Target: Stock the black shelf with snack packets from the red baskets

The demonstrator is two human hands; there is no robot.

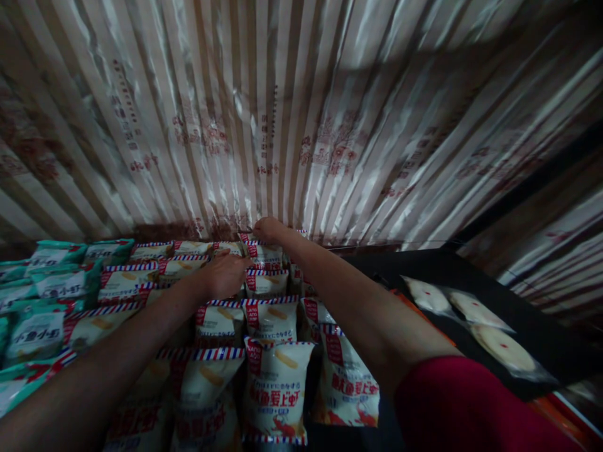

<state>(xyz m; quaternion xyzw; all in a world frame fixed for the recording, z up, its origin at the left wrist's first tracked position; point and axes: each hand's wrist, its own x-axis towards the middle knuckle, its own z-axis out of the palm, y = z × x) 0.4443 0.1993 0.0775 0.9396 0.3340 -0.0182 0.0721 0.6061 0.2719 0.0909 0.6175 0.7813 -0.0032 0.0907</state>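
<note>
- Working among the rear white packs [276, 395] looks like the step in hand, with the left hand [228, 275] and the right hand [268, 230] both at that end of the table [447, 267].
- The far pack [264, 254] sits just below the right hand and just right of the left hand's fingertips; whether either hand bears its weight, I cannot tell.
- The next move, I judge, calls for a light hold on the far pack's upper edge and side, keeping the left wrist clear of the packs beneath it.
- Right arm: it extends from the red sleeve [471, 405], elbow side low, hand at the far end, beside the foot of the striped sheet [264, 125]. The fingers curl downward; dim light hides whether they pinch the pack.
- Left arm: it slants across the nearer packs, hand lower than the right one, back upward, fingers bent toward the far pack. Their tips are too blurred to call pinching or merely touching.
- Green packs [40, 333] lie well left of the left hand; flat packs [502, 351] lie well right of the right hand, past its forearm.
</note>
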